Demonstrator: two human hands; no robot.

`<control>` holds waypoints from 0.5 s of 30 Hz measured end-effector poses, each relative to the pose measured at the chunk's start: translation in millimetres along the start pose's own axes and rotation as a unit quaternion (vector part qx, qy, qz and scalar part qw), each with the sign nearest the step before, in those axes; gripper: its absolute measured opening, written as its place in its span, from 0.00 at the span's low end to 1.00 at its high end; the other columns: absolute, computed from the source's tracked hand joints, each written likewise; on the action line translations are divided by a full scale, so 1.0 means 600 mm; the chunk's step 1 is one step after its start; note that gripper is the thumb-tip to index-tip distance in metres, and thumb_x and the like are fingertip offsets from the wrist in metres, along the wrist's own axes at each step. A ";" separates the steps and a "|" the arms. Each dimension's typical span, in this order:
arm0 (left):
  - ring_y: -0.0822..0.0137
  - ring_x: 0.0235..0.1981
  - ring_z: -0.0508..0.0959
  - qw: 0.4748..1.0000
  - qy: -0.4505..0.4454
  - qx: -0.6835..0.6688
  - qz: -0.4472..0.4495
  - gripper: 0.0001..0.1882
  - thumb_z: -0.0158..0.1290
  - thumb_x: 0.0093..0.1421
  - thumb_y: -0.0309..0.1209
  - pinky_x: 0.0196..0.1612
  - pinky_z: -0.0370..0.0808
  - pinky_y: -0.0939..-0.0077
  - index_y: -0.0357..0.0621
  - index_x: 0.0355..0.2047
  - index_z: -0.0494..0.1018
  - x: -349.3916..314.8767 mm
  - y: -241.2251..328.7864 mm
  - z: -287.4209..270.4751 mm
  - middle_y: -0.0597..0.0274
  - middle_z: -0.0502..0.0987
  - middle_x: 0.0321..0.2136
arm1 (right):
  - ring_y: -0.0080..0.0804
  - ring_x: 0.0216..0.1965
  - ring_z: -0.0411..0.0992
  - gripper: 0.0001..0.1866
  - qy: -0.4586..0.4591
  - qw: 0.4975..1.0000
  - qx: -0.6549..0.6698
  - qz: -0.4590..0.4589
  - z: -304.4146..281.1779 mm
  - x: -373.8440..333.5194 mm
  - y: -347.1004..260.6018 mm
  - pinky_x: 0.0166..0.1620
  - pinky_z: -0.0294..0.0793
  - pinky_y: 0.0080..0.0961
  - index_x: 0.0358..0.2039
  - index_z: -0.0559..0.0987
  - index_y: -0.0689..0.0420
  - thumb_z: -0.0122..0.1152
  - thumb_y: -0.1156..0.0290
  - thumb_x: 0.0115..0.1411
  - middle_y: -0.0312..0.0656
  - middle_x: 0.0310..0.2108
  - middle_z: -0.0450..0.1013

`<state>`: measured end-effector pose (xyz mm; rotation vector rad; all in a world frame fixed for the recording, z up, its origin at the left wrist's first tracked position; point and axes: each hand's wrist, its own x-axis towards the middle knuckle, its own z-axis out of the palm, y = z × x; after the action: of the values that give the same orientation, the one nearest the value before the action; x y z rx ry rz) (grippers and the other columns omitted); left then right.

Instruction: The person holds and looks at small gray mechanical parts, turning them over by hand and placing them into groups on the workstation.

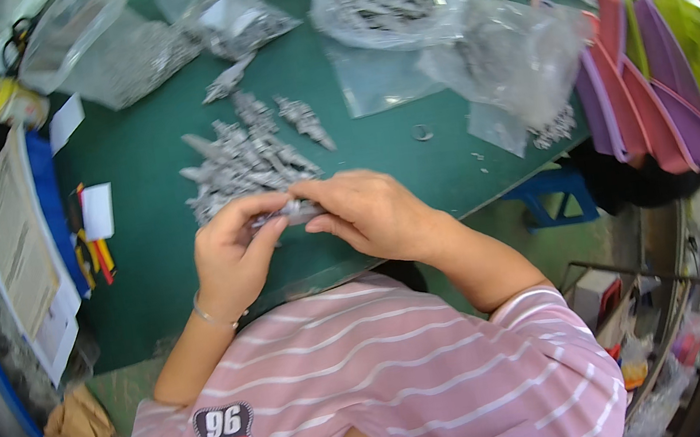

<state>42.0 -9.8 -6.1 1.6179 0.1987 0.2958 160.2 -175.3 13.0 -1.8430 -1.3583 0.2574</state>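
Observation:
Near the table's front edge, my left hand [233, 246] and my right hand [378, 213] meet around a small grey plastic model ship [302, 211]. The thumb and fingers of each hand pinch it from either side, covering much of it. Just beyond my fingers lies a pile of similar grey model ships [242, 164]. One single grey ship [304, 121] rests to the right of the pile, and another grey piece [228, 79] lies at its far end.
Clear bags of grey parts [387, 3] line the green table's [395, 154] far side; another bag [516, 61] spills small pieces at right. A ring [422, 132] lies nearer. Coloured bins [636, 89] stand at right, a blue stool [553, 197] below. Papers [21, 247] and pens [97, 254] are left.

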 end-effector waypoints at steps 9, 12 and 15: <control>0.68 0.39 0.76 0.996 0.061 0.015 0.059 0.10 0.53 0.54 0.18 0.42 0.73 0.80 0.33 0.38 0.73 0.017 0.013 0.014 0.55 0.75 0.37 | 0.19 0.21 0.67 0.08 0.707 0.686 0.045 0.168 -0.329 -0.157 0.178 0.22 0.65 0.15 0.41 0.66 0.61 0.45 0.74 0.62 0.39 0.27 0.71; 0.69 0.39 0.76 0.998 0.052 -0.011 0.044 0.10 0.53 0.54 0.18 0.41 0.73 0.80 0.32 0.38 0.73 0.015 0.008 0.012 0.55 0.75 0.38 | 0.23 0.28 0.70 0.13 0.621 0.700 -0.021 0.351 -0.388 -0.191 0.237 0.27 0.68 0.20 0.46 0.67 0.61 0.46 0.71 0.62 0.41 0.32 0.73; 0.70 0.42 0.74 0.998 0.045 -0.004 0.041 0.09 0.51 0.56 0.18 0.44 0.70 0.80 0.32 0.38 0.72 0.016 0.007 0.010 0.56 0.74 0.39 | 0.35 0.44 0.69 0.17 0.482 0.775 0.046 0.406 -0.382 -0.145 0.260 0.45 0.66 0.26 0.48 0.71 0.64 0.49 0.67 0.61 0.45 0.43 0.72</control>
<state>52.8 -12.8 -1.4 1.6095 0.1994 0.4325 370.1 -375.9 26.6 -1.9159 0.1879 -0.1950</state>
